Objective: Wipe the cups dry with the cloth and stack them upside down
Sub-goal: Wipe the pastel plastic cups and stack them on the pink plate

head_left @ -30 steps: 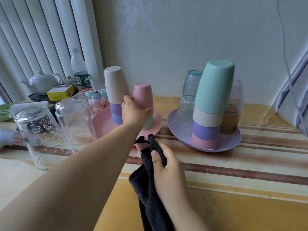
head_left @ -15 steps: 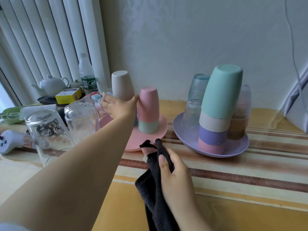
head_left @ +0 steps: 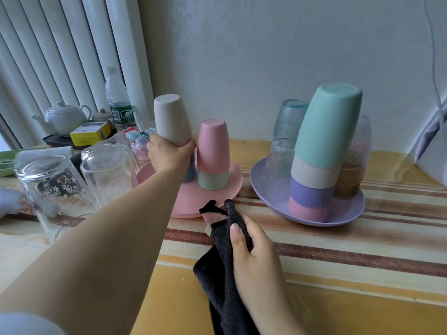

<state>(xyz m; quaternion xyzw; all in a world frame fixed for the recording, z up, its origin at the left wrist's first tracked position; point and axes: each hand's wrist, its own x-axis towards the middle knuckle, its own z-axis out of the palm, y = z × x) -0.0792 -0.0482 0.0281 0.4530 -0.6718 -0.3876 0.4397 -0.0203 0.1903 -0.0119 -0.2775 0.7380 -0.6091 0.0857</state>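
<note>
Left hand (head_left: 169,153) takes the beige cup (head_left: 170,120) off the pink plate (head_left: 212,197).
Fingers wrap its lower wall, over a purple cup; it looks light, stiff plastic, possibly slick when wet, so grip mid-body. Right hand (head_left: 254,247) clutches the soft black cloth (head_left: 225,262).

Near edge: bare tabletop (head_left: 350,274) in front of my right hand (head_left: 254,252), free to pass.
Between plates: a narrow gap separates the pink plate (head_left: 225,189) from the purple plate (head_left: 266,197).
Left edge: two upturned glasses (head_left: 72,187) crowd beside my left arm.
Far left corner: teapot (head_left: 65,117), bottle (head_left: 118,100) and yellow box (head_left: 90,134) block it.
Right: the tall stack (head_left: 321,151) leans.
</note>
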